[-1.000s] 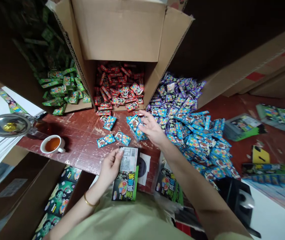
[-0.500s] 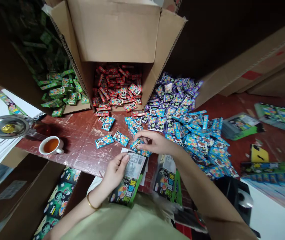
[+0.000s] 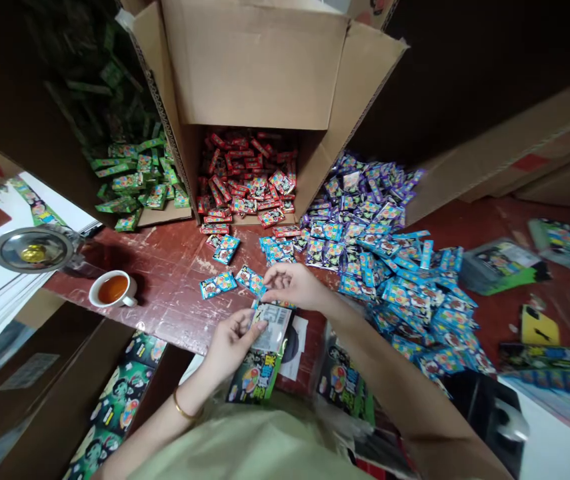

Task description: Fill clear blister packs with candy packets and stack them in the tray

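My left hand [image 3: 235,343] grips a black and green printed pouch [image 3: 253,375] by its upper edge, thumb on the clear, barcoded part. Right at the pouch's top end, my right hand [image 3: 292,287] pinches a small blue candy packet [image 3: 259,292], mostly hidden by my fingers and the pouch. Several loose blue packets [image 3: 218,285] lie on the table just beyond my hands. A big heap of blue packets [image 3: 415,300] spreads to the right of my right forearm, running into purple packets [image 3: 365,193] behind it.
Red packets [image 3: 249,180] spill from a cardboard box [image 3: 259,67]; green ones [image 3: 139,177] fill the box to its left. A cup of tea [image 3: 113,289] stands near the table's front edge beside a lidded glass pot [image 3: 32,252]. More printed pouches [image 3: 342,373] lie by my right forearm.
My right hand has come to the pouch's top end with the blue packet. The pouch has shifted, baring a white paper with a dark round shape beside it. The whole view has swung slightly left.
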The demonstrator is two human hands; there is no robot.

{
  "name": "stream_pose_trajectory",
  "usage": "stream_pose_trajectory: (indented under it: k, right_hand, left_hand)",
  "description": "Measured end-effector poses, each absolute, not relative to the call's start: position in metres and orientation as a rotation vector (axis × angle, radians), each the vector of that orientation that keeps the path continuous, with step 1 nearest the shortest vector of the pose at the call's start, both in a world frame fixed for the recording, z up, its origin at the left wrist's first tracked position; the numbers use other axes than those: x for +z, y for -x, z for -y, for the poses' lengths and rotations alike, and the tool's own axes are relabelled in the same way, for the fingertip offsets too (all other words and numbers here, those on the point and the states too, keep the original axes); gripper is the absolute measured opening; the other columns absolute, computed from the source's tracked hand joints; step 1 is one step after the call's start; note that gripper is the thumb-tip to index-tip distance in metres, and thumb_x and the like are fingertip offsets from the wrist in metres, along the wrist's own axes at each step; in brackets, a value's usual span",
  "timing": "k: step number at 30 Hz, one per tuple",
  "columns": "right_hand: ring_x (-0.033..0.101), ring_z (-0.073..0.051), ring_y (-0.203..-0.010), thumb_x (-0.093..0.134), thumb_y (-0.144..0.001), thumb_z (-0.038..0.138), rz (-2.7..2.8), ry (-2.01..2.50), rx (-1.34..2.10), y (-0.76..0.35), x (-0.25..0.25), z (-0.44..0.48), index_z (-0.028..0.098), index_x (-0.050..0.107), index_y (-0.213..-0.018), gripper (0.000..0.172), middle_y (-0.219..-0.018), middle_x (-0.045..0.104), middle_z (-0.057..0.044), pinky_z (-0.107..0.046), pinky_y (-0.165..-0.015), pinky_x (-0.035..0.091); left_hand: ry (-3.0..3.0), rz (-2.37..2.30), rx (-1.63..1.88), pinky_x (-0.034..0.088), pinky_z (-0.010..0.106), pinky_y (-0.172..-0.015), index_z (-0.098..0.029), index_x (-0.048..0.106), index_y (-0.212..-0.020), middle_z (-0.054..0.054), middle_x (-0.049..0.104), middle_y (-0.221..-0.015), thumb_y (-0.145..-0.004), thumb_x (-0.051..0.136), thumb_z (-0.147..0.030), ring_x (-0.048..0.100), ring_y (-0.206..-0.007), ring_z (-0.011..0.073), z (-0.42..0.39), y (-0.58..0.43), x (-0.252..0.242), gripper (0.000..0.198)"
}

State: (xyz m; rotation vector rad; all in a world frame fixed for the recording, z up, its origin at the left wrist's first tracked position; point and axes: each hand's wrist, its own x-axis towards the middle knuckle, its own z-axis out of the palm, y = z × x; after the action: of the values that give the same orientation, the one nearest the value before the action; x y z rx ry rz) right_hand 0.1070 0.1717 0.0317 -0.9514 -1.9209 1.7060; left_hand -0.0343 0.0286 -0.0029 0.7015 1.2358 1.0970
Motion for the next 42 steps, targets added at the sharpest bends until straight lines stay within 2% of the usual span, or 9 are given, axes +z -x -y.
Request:
stream_pose_trajectory:
  k: [7, 13, 18, 24, 29, 31, 36, 39, 42]
  right_hand:
    - [0.055, -0.012, -0.063, 0.081, -0.06, 0.029, 1.775, 0.995, 1.669, -0.104, 0.041, -0.18, 0.016, 0.064, -0.084, 0.032, -0.072, 0.062, 0.0, -0.026, -0.06, 0.046]
    - [0.056, -0.011, -0.063, 0.064, -0.075, 0.014, 1.931, 1.016, 1.351, -0.083, 0.044, -0.176, 0.017, 0.063, -0.077, 0.004, -0.072, 0.064, 0.0, -0.025, -0.061, 0.045]
    - [0.057, -0.011, -0.062, 0.063, -0.078, 0.018, 2.009, 0.947, 1.404, -0.073, 0.06, -0.212, 0.017, 0.063, -0.078, 0.001, -0.071, 0.064, 0.001, -0.024, -0.061, 0.046]
    - [0.059, -0.024, -0.103, 0.076, -0.067, 0.026, 1.835, 1.464, 1.172, -0.045, 0.028, -0.284, 0.016, 0.062, -0.092, 0.03, -0.104, 0.066, -0.009, -0.038, -0.09, 0.046]
    - [0.019, -0.041, -0.138, 0.079, -0.055, 0.019, 1.629, 1.665, 0.974, -0.036, 0.0, -0.31, 0.011, 0.05, -0.117, 0.07, -0.143, 0.035, -0.025, -0.06, -0.11, 0.016]
    - [0.024, -0.04, -0.138, 0.077, -0.056, 0.021, 1.612, 1.621, 1.029, -0.04, 0.002, -0.307, 0.012, 0.049, -0.117, 0.068, -0.142, 0.037, -0.024, -0.057, -0.111, 0.02]
    - [0.062, -0.027, -0.107, 0.047, -0.083, 0.047, 1.568, 1.22, 1.57, -0.067, 0.023, -0.261, 0.018, 0.052, -0.114, 0.042, -0.114, 0.064, -0.013, -0.044, -0.089, 0.051]
    - [0.065, -0.027, -0.102, 0.036, -0.085, 0.052, 1.214, 0.744, 2.153, -0.085, 0.034, -0.224, 0.018, 0.052, -0.11, 0.045, -0.109, 0.067, -0.013, -0.045, -0.087, 0.052]
    - [0.069, -0.024, -0.089, 0.045, -0.081, 0.043, 1.025, 0.679, 2.277, -0.095, 0.04, -0.2, 0.022, 0.052, -0.106, 0.033, -0.092, 0.068, -0.005, -0.042, -0.08, 0.054]
  left_hand:
    - [-0.749, -1.233, 1.16, 0.052, 0.026, -0.075, -0.014, 0.064, -0.106, 0.008, 0.074, -0.095, -0.078, 0.067, -0.044, 0.068, -0.082, 0.0177, -0.038, 0.042, -0.001, 0.041]
    - [-0.914, -1.278, 1.06, 0.049, 0.022, -0.065, -0.013, 0.064, -0.106, 0.004, 0.071, -0.081, -0.079, 0.065, -0.046, 0.063, -0.069, 0.0142, -0.052, 0.051, 0.009, 0.043]
    - [-0.838, -1.277, 1.041, 0.046, 0.021, -0.059, -0.014, 0.065, -0.099, 0.004, 0.07, -0.078, -0.076, 0.067, -0.049, 0.061, -0.065, 0.0138, -0.043, 0.059, 0.002, 0.041]
    - [-0.39, -1.2, 1.318, 0.052, 0.024, -0.068, -0.017, 0.065, -0.106, 0.006, 0.074, -0.09, -0.073, 0.072, -0.048, 0.068, -0.073, 0.0159, -0.04, 0.083, -0.006, 0.045]
    - [-0.245, -1.216, 1.381, 0.054, 0.026, -0.066, -0.017, 0.062, -0.112, 0.006, 0.074, -0.086, -0.073, 0.073, -0.046, 0.069, -0.071, 0.0177, -0.047, 0.089, 0.001, 0.051]
    - [-0.249, -1.22, 1.372, 0.054, 0.025, -0.065, -0.017, 0.061, -0.114, 0.006, 0.074, -0.086, -0.073, 0.073, -0.046, 0.069, -0.071, 0.0173, -0.048, 0.089, 0.0, 0.052]
    - [-0.367, -1.259, 1.351, 0.049, 0.021, -0.061, -0.017, 0.062, -0.105, 0.003, 0.072, -0.086, -0.075, 0.07, -0.048, 0.065, -0.067, 0.0129, -0.047, 0.084, -0.011, 0.044]
    - [-0.471, -1.263, 1.32, 0.046, 0.019, -0.059, -0.018, 0.06, -0.092, -0.001, 0.068, -0.077, -0.078, 0.065, -0.05, 0.058, -0.062, 0.0099, -0.047, 0.077, -0.014, 0.035]
    - [-0.622, -1.292, 1.269, 0.042, 0.018, -0.055, -0.017, 0.057, -0.084, -0.003, 0.06, -0.066, -0.081, 0.061, -0.051, 0.052, -0.057, 0.0092, -0.047, 0.071, -0.012, 0.034]
